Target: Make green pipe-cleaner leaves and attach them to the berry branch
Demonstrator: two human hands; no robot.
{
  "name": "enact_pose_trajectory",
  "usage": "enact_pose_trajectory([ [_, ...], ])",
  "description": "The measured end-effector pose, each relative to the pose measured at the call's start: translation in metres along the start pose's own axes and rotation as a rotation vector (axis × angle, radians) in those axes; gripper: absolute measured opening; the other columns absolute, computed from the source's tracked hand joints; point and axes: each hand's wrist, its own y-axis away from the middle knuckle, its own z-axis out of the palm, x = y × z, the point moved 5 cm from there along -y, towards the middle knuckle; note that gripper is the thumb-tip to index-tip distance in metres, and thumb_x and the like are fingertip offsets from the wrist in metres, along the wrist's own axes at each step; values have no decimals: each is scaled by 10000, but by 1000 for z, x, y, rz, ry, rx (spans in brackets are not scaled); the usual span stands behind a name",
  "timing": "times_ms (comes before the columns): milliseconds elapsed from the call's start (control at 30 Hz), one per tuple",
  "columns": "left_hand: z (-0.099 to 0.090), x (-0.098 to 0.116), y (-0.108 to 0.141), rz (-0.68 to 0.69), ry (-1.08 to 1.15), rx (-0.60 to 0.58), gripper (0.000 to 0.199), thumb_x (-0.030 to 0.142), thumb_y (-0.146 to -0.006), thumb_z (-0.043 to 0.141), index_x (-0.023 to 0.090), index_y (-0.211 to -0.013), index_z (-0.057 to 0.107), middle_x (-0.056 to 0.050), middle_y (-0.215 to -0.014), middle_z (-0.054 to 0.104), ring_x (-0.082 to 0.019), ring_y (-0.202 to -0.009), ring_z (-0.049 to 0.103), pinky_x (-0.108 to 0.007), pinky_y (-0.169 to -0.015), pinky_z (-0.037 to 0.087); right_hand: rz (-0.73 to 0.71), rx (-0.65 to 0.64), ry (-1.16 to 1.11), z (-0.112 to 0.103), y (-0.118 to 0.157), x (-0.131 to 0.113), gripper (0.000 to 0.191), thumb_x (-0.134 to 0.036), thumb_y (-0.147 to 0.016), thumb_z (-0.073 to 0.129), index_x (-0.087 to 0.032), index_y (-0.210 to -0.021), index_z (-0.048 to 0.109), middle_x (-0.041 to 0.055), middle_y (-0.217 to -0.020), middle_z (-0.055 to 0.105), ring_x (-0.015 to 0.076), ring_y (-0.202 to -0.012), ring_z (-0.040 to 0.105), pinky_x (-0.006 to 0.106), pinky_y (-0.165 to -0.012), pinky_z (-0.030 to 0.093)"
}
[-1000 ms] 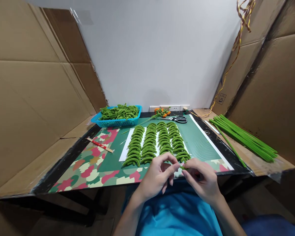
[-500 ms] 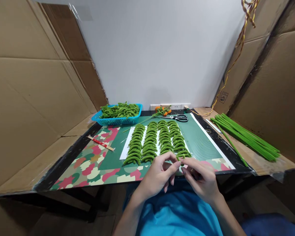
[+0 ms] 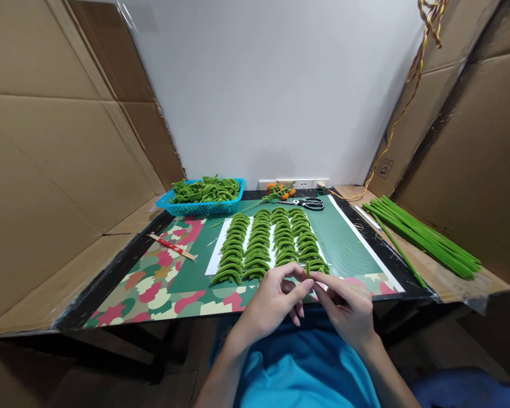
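A short fuzzy green piece (image 3: pixel 308 268) stands up between my fingertips at the table's front edge. My left hand (image 3: pixel 280 297) pinches it from the left with thumb and forefinger. From the right, my right hand (image 3: pixel 346 303) closes its thumb and forefinger on the same piece, so the tips of both hands meet. Just beyond them, curved green pieces (image 3: pixel 257 246) lie in four columns on white paper (image 3: pixel 215 258). The lower end of the held piece is hidden by my fingers.
A blue basket (image 3: pixel 199 208) of curved green pieces stands at the back left. Scissors (image 3: pixel 308 203) and an orange-flowered stem (image 3: pixel 283 191) lie behind the columns. Red-wrapped chopsticks (image 3: pixel 172 246) rest at left, long green stems (image 3: pixel 425 238) at right. Cardboard walls (image 3: pixel 51 158) flank the table.
The green piece between my fingertips now points more upright and shows more of its length. My right thumb has moved up closer to the left fingertips.
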Motion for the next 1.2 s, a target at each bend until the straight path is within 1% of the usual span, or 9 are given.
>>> enact_pose_trajectory([
  [267,1,1,0,20,8,9,371,547,-986,682,195,-1038,577,18,-838,623,-103,-543,636,-177,-397,530,30,-89,-72,-3,2,-3,399,-104,-975,663,-260,-1338,722,58,-1026,820,111,-536,639,247,-532,566],
  [400,1,3,3,-3,-1,-9,395,585,-996,649,200,-1043,573,15,-859,621,-92,-542,629,-162,-391,507,217,-42,-189,-11,2,4,404,-182,-1015,657,-321,-1392,696,42,-1068,810,129,-613,687,240,-540,589],
  [500,2,4,6,-15,-28,-60,405,592,-1014,616,189,-988,593,7,-839,627,-87,-552,620,-148,-398,488,393,-115,-280,-9,-4,8,392,-274,-1017,690,-332,-1405,689,58,-1174,787,122,-640,685,220,-519,587],
  [667,4,5,7,-21,-45,-108,402,582,-1020,609,184,-962,609,-6,-845,653,-97,-567,624,-150,-402,486,575,-214,-377,-4,-23,9,174,-374,-951,780,-234,-1034,839,75,-995,814,171,-761,741,232,-619,620],
  [833,5,4,8,-35,-78,-116,373,553,-1011,638,181,-981,637,1,-811,647,-99,-562,612,-148,-404,473,731,-218,-450,-10,-30,17,247,-425,-806,895,-185,-838,846,50,-697,777,191,-572,728,258,-503,601],
  [1033,4,5,7,-31,-43,-77,371,547,-1008,637,182,-948,624,-4,-812,652,-94,-535,595,-146,-379,456,524,42,12,-52,-44,50,246,-417,-861,834,-178,-916,849,77,-783,805,202,-563,714,320,-550,610],
  [1100,3,4,7,-30,-30,-62,373,549,-998,653,184,-934,613,-4,-809,652,-94,-526,593,-145,-367,449,413,64,243,-65,-52,64,241,-391,-940,726,-184,-983,843,108,-920,830,254,-709,774,407,-709,659],
  [1133,3,4,7,-32,-29,-56,377,553,-995,656,184,-931,611,-5,-809,654,-95,-523,593,-146,-363,447,341,-2,346,-66,-56,71,246,-345,-965,665,-195,-1043,844,134,-1097,832,307,-942,800,488,-894,651],
  [1200,3,2,7,-39,-31,-48,389,564,-992,655,183,-928,612,-8,-811,656,-97,-524,597,-149,-361,449,251,-114,519,-69,-62,82,339,-265,-965,598,-213,-1219,817,145,-1527,645,390,-1438,577,637,-1192,452],
])
